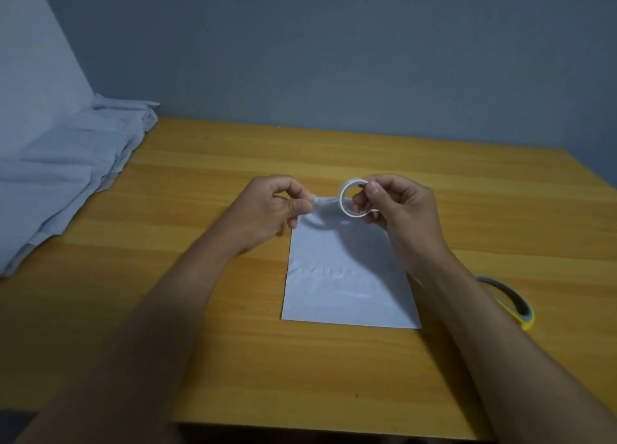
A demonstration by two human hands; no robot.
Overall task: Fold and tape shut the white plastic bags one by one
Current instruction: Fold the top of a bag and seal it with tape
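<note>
A folded white plastic bag (347,276) lies flat in the middle of the wooden table (200,326). Just above its far edge, my right hand (397,210) grips a small white tape roll (350,198), fingers through its hole and thumb on the rim. My left hand (272,210) pinches the free end of a clear tape strip (325,201) that stretches from the roll towards the left. Both hands hover over the bag's top edge.
A heap of white plastic bags (60,170) lies at the table's left side, against the wall. Scissors with a yellow and grey handle (514,303) lie right of the bag, partly behind my right forearm. The table's near edge (300,430) is at the bottom.
</note>
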